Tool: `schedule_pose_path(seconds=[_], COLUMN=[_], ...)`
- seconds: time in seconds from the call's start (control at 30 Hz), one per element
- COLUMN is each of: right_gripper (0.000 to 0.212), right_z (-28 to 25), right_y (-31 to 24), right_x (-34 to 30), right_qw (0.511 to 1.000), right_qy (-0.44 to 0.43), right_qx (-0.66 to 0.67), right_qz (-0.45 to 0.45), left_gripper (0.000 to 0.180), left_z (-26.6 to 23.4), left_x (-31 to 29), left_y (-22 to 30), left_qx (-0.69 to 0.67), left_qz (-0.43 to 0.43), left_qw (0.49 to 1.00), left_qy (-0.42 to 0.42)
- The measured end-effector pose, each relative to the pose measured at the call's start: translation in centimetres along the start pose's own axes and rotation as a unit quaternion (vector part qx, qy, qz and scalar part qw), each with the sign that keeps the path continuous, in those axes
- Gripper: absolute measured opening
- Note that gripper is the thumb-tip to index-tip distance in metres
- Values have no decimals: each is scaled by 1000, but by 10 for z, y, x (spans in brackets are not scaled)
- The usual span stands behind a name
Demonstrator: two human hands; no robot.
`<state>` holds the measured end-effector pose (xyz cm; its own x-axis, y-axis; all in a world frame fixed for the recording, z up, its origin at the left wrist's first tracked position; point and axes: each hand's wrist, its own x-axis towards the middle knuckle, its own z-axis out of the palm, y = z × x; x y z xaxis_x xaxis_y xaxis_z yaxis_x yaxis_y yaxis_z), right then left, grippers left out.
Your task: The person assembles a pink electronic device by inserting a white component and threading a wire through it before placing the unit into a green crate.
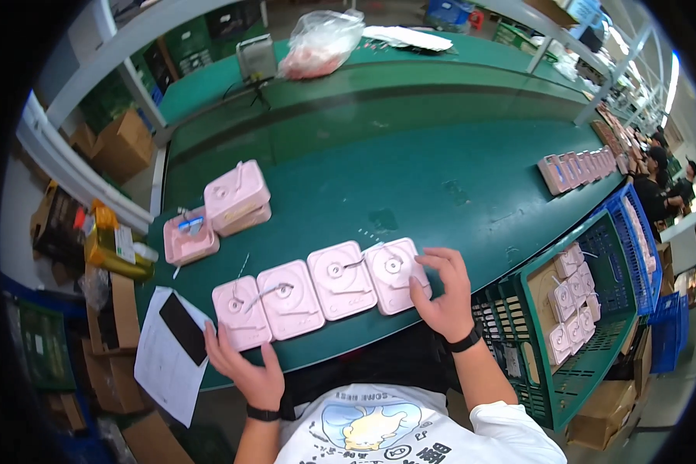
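Note:
Four pale pink square plastic housings stand side by side in a slightly curved row along the near edge of the green table. My left hand [243, 367] is at the near corner of the leftmost housing [241, 329], thumb and fingers spread. At the other end, my right hand [447, 298] has its thumb and fingers apart against the right side of the rightmost housing [394, 282]. Between them lie the second housing [292, 317] and the third housing [340, 298]. Each has a round centre piece and a short wire on top. Neither hand encloses anything.
Behind on the left are stacked pink housings [238, 189] and an open pink shell [189, 246]. A dark phone [184, 330] rests on paper [158, 363] at the left edge. On the right, a green crate [545, 394] holds several pink parts; more pink units [572, 172] line the far right.

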<state>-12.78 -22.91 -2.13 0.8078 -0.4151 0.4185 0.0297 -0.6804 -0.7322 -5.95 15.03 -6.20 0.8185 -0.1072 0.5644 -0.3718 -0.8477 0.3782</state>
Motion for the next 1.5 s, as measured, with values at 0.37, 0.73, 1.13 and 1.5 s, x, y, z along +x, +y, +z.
schedule_pose_path(seconds=[0.37, 0.73, 1.13, 1.5], right_gripper=[15, 14, 16, 19], right_z=[23, 1, 10, 4], right_y=[32, 20, 32, 6], right_x=[39, 31, 24, 34], right_qw=[997, 999, 995, 992], right_qy=[-43, -45, -68, -106], right_qx=[64, 7, 72, 59], right_qz=[18, -3, -1, 42], left_gripper=[91, 112, 113, 118], left_z=[59, 76, 78, 76], left_x=[93, 88, 86, 82], left_y=[133, 149, 145, 146], left_qx=[-162, -156, -174, -167], left_qz=[247, 291, 291, 270], left_qw=[922, 894, 895, 898], left_qy=[-250, -302, -290, -304])
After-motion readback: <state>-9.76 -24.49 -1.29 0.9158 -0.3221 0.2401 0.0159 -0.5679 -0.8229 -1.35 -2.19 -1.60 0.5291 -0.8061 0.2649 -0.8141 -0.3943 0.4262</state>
